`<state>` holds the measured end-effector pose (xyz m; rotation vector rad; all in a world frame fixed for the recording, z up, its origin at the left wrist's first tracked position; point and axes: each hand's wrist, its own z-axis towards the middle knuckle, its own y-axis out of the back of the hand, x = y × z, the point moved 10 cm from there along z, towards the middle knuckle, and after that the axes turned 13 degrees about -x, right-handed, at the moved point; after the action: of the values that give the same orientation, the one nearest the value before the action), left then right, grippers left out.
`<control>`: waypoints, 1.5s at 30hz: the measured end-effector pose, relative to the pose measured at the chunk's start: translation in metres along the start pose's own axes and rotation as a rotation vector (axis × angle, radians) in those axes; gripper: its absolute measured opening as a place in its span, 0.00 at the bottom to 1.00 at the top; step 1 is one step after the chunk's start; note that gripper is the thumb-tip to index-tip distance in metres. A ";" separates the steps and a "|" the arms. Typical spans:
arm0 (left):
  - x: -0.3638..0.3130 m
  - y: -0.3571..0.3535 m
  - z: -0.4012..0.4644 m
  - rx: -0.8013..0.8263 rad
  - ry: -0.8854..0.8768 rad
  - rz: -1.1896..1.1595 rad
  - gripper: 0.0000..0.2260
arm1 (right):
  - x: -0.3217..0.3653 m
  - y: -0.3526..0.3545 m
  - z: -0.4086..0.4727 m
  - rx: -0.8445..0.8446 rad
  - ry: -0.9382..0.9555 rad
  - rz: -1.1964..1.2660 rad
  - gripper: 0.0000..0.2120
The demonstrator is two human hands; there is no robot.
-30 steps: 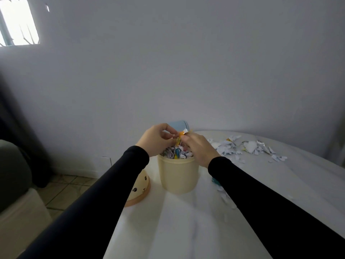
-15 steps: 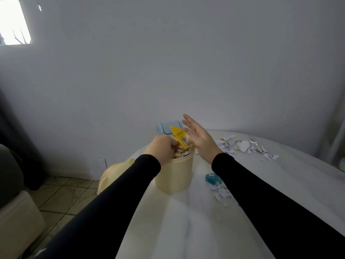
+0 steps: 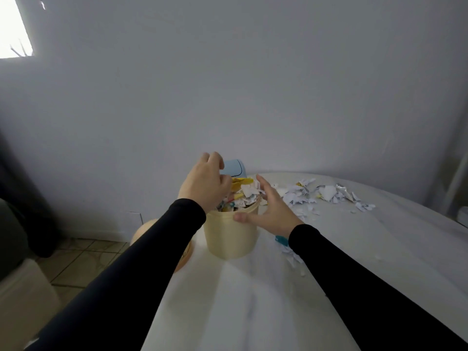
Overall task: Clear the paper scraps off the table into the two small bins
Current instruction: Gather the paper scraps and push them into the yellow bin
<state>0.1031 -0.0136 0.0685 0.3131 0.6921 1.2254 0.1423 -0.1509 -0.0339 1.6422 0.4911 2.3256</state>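
Note:
A cream bin (image 3: 230, 239) stands on the white table (image 3: 253, 312), heaped to the rim with paper scraps (image 3: 247, 192). My left hand (image 3: 205, 183) is over the bin's mouth, fingers curled down onto a yellow scrap (image 3: 240, 181) on top of the heap. My right hand (image 3: 271, 211) is open beside the bin, thumb against its rim and fingers spread along its right side. A light blue bin (image 3: 234, 167) stands just behind, mostly hidden by my left hand. A loose pile of white scraps (image 3: 326, 195) lies far right on the table.
A few scraps and a teal piece (image 3: 281, 239) lie under my right forearm. A cream domed lid (image 3: 141, 233) sits at the table's left edge. Left of the table are tiled floor and a pale seat (image 3: 20, 300). The wall is close behind.
My left hand has lowered the yellow scrap flat onto the heap. My right hand dropped from above the bin to its right side, thumb now on the rim.

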 end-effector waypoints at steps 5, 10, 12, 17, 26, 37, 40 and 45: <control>-0.035 -0.041 -0.019 0.239 -0.157 -0.031 0.19 | -0.004 -0.021 -0.005 0.043 -0.097 0.144 0.66; -0.010 -0.075 -0.032 0.505 -0.002 0.134 0.16 | -0.006 -0.026 -0.006 0.013 -0.143 0.191 0.66; -0.001 -0.074 -0.031 0.536 0.051 0.141 0.15 | -0.008 -0.026 -0.004 -0.024 -0.146 0.190 0.68; -0.004 -0.060 -0.028 0.539 0.076 0.018 0.15 | -0.010 -0.030 -0.004 -0.042 -0.152 0.167 0.67; 0.007 0.022 -0.015 -0.045 0.036 -0.285 0.09 | -0.009 -0.029 -0.004 -0.074 -0.121 0.168 0.65; 0.051 -0.009 -0.051 0.235 0.362 0.114 0.15 | -0.007 -0.038 -0.005 -0.077 -0.120 0.203 0.65; 0.042 -0.005 -0.042 0.212 0.253 0.200 0.14 | -0.009 -0.041 -0.004 -0.075 -0.126 0.193 0.65; 0.020 -0.033 -0.036 0.389 0.174 0.058 0.12 | -0.010 -0.050 -0.002 -0.038 -0.126 0.232 0.64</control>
<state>0.1088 -0.0109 0.0158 0.5554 1.0819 1.1778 0.1436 -0.1096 -0.0632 1.9023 0.2394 2.3508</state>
